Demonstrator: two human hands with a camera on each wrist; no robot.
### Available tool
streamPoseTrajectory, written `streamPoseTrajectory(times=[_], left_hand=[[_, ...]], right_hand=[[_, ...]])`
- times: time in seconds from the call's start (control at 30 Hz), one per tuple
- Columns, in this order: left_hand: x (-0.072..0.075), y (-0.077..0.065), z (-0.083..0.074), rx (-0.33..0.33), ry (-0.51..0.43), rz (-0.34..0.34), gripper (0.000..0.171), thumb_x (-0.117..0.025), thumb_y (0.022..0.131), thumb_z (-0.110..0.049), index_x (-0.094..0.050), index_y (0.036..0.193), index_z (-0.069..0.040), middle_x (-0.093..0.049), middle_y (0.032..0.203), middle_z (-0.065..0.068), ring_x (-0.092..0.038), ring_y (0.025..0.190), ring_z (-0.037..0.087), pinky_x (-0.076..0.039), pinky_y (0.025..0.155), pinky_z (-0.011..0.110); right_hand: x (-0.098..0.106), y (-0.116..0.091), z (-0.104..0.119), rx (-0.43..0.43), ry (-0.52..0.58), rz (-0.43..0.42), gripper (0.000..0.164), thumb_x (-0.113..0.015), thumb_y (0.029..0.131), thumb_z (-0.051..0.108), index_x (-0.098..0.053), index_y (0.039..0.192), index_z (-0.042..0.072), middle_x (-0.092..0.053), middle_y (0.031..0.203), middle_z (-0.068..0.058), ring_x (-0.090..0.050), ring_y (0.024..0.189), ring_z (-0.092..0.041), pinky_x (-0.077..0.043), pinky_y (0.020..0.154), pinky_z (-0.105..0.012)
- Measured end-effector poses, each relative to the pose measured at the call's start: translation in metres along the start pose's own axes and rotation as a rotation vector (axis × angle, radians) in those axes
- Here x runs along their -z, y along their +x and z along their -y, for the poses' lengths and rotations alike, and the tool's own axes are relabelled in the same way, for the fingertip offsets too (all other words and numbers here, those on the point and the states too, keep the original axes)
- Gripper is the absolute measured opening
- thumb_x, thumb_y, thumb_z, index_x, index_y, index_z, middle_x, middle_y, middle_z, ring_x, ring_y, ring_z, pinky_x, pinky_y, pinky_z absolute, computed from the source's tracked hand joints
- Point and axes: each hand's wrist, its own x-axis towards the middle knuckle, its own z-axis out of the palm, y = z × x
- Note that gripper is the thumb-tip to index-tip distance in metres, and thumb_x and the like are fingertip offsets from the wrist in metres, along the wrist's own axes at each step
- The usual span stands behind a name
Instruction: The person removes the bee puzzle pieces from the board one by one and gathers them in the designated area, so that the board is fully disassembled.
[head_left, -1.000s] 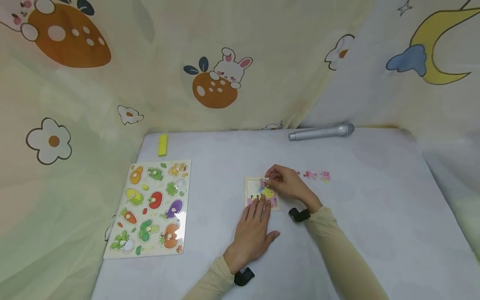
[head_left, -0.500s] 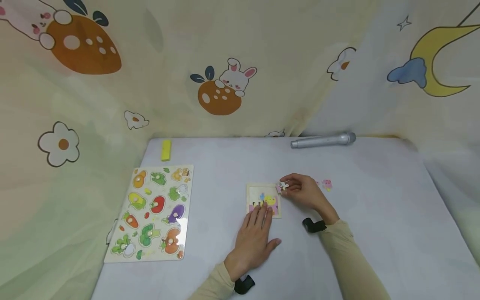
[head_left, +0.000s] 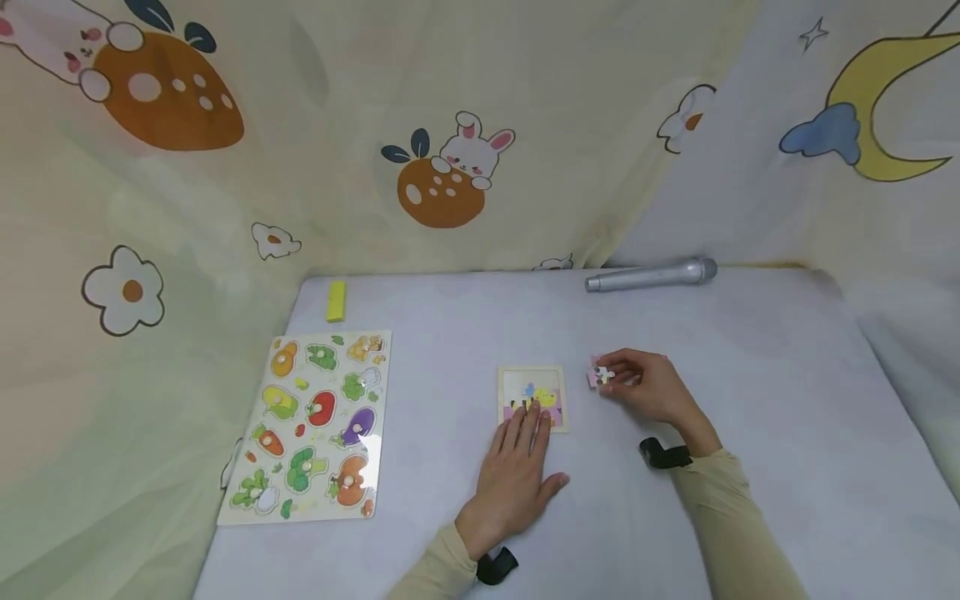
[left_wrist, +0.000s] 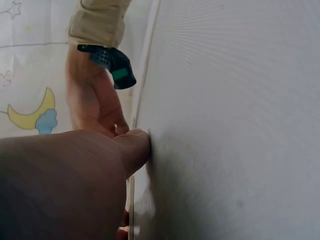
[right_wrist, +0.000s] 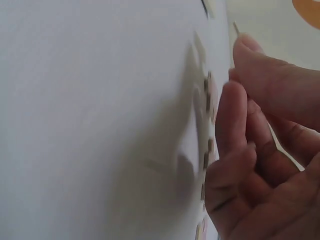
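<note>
My left hand (head_left: 513, 475) lies with its fingers stretched over the lower edge of a small square jigsaw tray (head_left: 565, 400). Yellow, blue and pink puzzle pieces (head_left: 543, 397) show in the tray's lower half; my fingers hide some of them. To the right of the tray, my right hand (head_left: 648, 387) pinches a small jigsaw piece (head_left: 603, 376), its pale side showing, between thumb and fingertips. From the right wrist view, the thumb (right_wrist: 265, 75) meets the fingertips above the table, and the piece's thin edge (right_wrist: 236, 27) sticks out past them.
More jigsaw pieces (right_wrist: 209, 95) lie on the table beneath the right hand. A vegetable peg puzzle board (head_left: 318, 425) lies at the left, with a yellow block (head_left: 336, 301) behind it. A silver toy microphone (head_left: 651, 275) lies along the back edge, before a printed curtain (head_left: 322, 192).
My right hand has lifted the jigsaw piece from the tray's upper right and carried it rightward, off the tray. My left hand stays on the tray's lower edge.
</note>
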Motion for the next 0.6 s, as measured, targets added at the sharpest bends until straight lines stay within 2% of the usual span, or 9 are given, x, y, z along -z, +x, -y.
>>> streamPoseTrajectory(times=[0.2,0.27,0.43,0.6], left_hand=[[0.000,0.001,0.000,-0.009,0.019,-0.023,0.090,-0.055,0.104,-0.063,-0.028,0.167,-0.004,-0.023,0.176,0.016,-0.026,0.161,0.034,-0.028,0.129,0.049],[0.000,0.001,0.001,-0.014,0.019,-0.026,0.090,-0.054,0.104,-0.063,-0.028,0.167,-0.003,-0.023,0.175,0.017,-0.027,0.160,0.035,-0.028,0.129,0.049],[0.000,0.002,0.002,-0.023,0.039,-0.045,0.089,-0.053,0.105,-0.063,-0.028,0.167,-0.003,-0.023,0.176,0.017,-0.028,0.160,0.034,-0.028,0.128,0.048],[-0.001,0.002,0.003,-0.029,0.053,-0.058,0.089,-0.054,0.105,-0.062,-0.029,0.167,-0.003,-0.024,0.175,0.017,-0.029,0.159,0.034,-0.029,0.128,0.048]], right_hand=[[0.006,-0.004,-0.008,0.002,-0.039,-0.004,0.035,-0.089,0.086,0.011,-0.077,0.119,0.008,-0.078,0.103,-0.010,-0.067,0.083,-0.016,-0.050,0.071,-0.026],[0.006,-0.005,-0.010,0.011,-0.044,-0.010,0.035,-0.090,0.084,0.011,-0.078,0.118,0.009,-0.078,0.099,-0.008,-0.065,0.080,-0.015,-0.048,0.073,-0.026],[0.003,-0.006,-0.012,0.021,-0.060,-0.023,0.037,-0.092,0.082,0.011,-0.079,0.116,0.006,-0.080,0.097,-0.008,-0.064,0.079,-0.014,-0.048,0.078,-0.027],[0.001,-0.006,-0.013,-0.007,-0.070,-0.008,0.036,-0.093,0.081,0.011,-0.078,0.114,0.006,-0.079,0.096,-0.008,-0.066,0.080,-0.016,-0.050,0.073,-0.024]])
